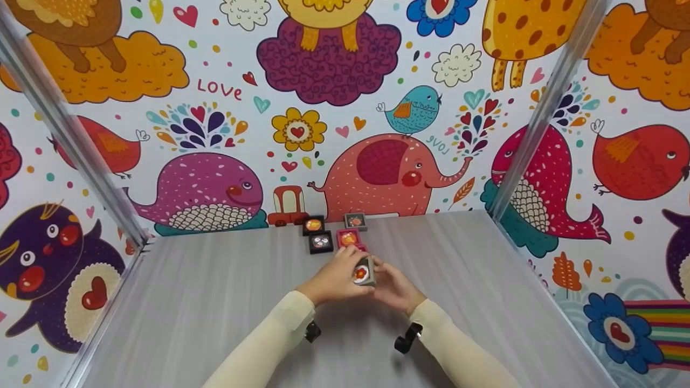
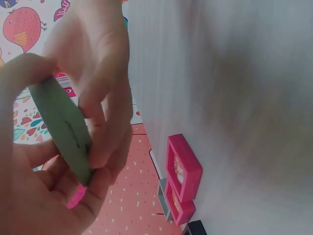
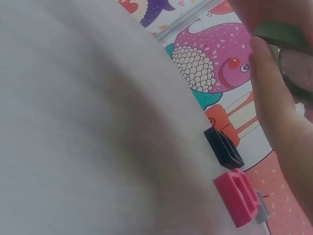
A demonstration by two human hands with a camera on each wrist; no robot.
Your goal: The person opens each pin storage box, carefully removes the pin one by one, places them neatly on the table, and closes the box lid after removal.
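Both hands hold a small grey-green square box above the table; a red flower on a white round shows on its face. My left hand grips it from the left, thumb and fingers at opposite edges, as the left wrist view shows. My right hand holds the box's right side with bent fingers. The left wrist view shows the box's plain green side. In the right wrist view a green edge of the box appears at the upper right. Just beyond the left hand is a pink box, mostly hidden in the head view.
Several similar boxes lie near the back wall: a black one, a second black one, a pink one and a grey one. Printed walls with metal corner posts enclose the grey table.
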